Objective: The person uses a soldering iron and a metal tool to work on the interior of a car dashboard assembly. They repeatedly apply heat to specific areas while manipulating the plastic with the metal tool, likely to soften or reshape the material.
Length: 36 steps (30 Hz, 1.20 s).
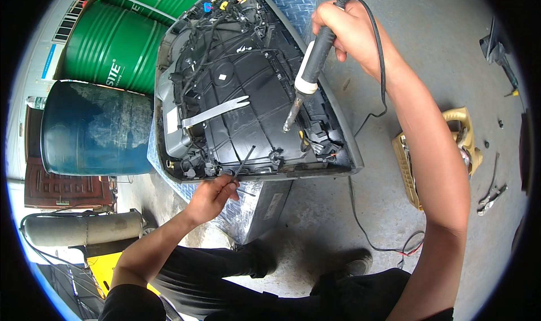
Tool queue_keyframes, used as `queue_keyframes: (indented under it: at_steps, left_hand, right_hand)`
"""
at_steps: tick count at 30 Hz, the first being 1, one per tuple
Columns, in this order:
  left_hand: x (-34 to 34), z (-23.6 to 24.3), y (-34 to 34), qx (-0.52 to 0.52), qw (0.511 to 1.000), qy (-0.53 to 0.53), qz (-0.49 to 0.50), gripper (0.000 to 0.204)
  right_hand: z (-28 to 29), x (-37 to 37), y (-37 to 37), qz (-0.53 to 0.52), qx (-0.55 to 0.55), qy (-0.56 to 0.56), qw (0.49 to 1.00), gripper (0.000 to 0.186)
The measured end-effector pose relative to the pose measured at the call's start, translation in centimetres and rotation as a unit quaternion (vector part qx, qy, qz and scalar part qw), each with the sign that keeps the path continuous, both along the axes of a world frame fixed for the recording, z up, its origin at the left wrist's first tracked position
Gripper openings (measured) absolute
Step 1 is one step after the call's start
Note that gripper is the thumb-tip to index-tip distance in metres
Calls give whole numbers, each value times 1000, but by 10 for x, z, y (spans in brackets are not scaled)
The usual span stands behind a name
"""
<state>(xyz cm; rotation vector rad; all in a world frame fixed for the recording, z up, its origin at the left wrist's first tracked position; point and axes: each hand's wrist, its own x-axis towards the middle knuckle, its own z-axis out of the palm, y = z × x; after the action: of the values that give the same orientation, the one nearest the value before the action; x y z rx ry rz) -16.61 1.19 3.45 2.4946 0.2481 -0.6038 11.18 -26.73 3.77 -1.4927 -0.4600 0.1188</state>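
Observation:
A black car door trim panel [239, 135] lies with its inner side up in front of me. My right hand [355, 31] is wrapped round the dark handle of a hot-air plastic welder [315, 59]. Its metal nozzle points down at the panel's lower right area; I cannot tell whether it touches. Between the pinched fingers of my left hand [209, 201], at the panel's near edge, is a thin black rod [245, 159] that slants up over the panel. A grey forked trim pry tool [214, 112] rests flat across the panel's left half.
The panel lies on a metal-plated box [256, 205]. Green drums [112, 45] and a blue drum [93, 129] stand at left, a grey cylinder [84, 229] below them. The welder's cable [353, 208] trails over the floor. At right are a yellow tool crate [407, 172] and pliers [491, 200].

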Motion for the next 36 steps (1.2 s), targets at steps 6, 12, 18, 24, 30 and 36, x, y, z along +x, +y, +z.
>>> queue_keyframes:
  at_steps: [6, 12, 18, 24, 30, 36]
  left_hand:
    - [-1, -2, 0, -49, 998, 11, 31, 22]
    - [1, -1, -2, -87, 993, 10, 79, 26]
    - [1, -6, 3, -101, 991, 15, 85, 27]
    - [1, -9, 8, -129, 988, 22, 80, 27]
    - [4, -3, 6, -116, 990, 37, 69, 26]
    - [6, 1, 4, -103, 992, 42, 55, 27]
  right_hand:
    - [2, -2, -1, 20, -19, 5, 1000, 29]
    - [5, -4, -4, 47, -23, -9, 999, 28]
    - [5, -6, -6, 75, -64, 4, 995, 25]
    - [3, -10, 1, 100, -72, 13, 992, 25]
    - [-4, -14, 8, 112, -84, 20, 990, 31]
    - [-5, -18, 14, 121, -84, 33, 989, 26]
